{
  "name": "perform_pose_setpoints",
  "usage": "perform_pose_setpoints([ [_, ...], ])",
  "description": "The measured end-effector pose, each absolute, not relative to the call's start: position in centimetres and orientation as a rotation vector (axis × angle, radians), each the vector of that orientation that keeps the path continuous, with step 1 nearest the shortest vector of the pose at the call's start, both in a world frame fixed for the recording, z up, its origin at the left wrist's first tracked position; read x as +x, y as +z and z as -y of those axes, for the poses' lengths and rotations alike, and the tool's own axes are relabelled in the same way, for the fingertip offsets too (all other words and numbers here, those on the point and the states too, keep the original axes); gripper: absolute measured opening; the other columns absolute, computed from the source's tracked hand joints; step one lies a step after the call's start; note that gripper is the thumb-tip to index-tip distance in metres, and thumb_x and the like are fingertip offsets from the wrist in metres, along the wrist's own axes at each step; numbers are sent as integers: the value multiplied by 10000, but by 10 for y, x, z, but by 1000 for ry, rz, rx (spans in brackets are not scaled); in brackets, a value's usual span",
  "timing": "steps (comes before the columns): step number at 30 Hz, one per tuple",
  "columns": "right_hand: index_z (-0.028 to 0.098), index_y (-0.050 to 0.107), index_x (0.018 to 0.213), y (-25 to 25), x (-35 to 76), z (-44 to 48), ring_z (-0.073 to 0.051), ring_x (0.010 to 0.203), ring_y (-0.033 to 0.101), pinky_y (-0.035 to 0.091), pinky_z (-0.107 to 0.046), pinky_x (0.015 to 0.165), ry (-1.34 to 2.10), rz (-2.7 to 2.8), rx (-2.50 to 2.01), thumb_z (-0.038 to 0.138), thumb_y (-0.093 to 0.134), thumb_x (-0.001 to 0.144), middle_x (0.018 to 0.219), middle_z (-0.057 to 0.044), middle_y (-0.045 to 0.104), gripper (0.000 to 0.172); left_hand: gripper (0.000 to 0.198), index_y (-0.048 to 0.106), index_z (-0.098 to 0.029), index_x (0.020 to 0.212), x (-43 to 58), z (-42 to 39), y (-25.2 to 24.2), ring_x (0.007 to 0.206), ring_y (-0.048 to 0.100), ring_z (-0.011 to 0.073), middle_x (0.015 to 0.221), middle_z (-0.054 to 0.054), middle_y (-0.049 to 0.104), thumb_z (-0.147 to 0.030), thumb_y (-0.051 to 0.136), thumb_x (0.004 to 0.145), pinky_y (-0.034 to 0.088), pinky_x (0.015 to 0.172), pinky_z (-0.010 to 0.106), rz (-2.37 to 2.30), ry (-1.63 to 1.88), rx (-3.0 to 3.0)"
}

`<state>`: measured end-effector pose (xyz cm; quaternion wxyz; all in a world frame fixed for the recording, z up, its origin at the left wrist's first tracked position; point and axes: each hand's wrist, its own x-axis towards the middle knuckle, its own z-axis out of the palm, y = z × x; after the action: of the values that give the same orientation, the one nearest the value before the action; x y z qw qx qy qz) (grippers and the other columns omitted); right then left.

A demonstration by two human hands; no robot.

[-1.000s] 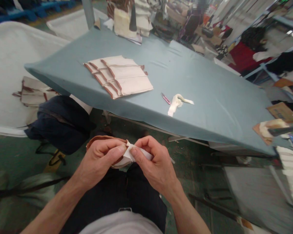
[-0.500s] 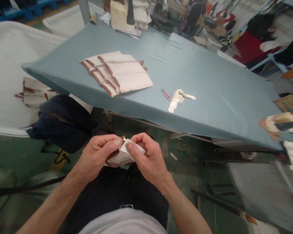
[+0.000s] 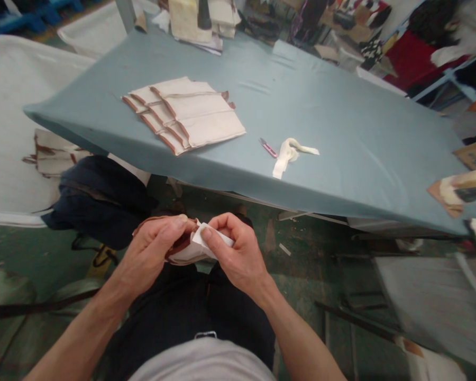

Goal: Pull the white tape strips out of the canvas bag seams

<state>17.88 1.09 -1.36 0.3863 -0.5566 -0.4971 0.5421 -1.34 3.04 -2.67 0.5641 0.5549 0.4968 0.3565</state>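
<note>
Over my lap, both hands pinch one small cream fabric piece with brown edging [image 3: 186, 248]. My left hand [image 3: 153, 256] grips its brown-trimmed left side, fingers curled. My right hand [image 3: 234, 259] pinches a white folded corner of it between thumb and fingers. On the grey-blue table [image 3: 341, 159] ahead lies a stack of similar cream pieces with brown trim [image 3: 182, 114]. Nearer the table's front edge lie a small pink cutter [image 3: 268, 147] and a loose cream strip [image 3: 287, 155].
A dark blue bag [image 3: 99, 198] sits on the floor at left, beside a white surface with more trimmed pieces [image 3: 51, 156]. Piles of fabric [image 3: 198, 18] stand at the table's far end. Brown card pieces [image 3: 456, 190] lie at the right edge.
My hands have stayed on the fabric piece, shifting it slightly left and working its corner. The view has tilted down a little.
</note>
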Motion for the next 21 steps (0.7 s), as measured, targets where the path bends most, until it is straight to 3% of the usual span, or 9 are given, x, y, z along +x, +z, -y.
perform_pose_setpoints([
  [6, 197, 642, 880, -15, 177, -11, -97, 562, 453, 336, -236, 534, 1386, 1278, -1410, 502, 724, 923, 659, 52, 579, 319, 237, 800, -180, 888, -9, -30, -13, 720, 643, 163, 806, 22, 726, -408, 819, 826, 528, 638, 207, -1070, 786, 1227],
  [14, 206, 610, 883, -24, 171, -8, -87, 517, 399, 302, -237, 503, 1377, 1259, -1389, 493, 692, 936, 617, 77, 520, 303, 255, 753, -176, 795, -7, -25, -17, 698, 622, 156, 801, 35, 718, -366, 668, 943, 506, 621, 215, -1128, 893, 1433],
  [21, 218, 645, 934, -9, 172, -7, -109, 572, 464, 339, -257, 562, 1091, 1576, -1463, 413, 699, 942, 671, 62, 540, 202, 217, 772, -184, 795, -12, -21, -9, 696, 654, 167, 788, 38, 745, -339, 669, 908, 518, 618, 219, -1147, 950, 1462],
])
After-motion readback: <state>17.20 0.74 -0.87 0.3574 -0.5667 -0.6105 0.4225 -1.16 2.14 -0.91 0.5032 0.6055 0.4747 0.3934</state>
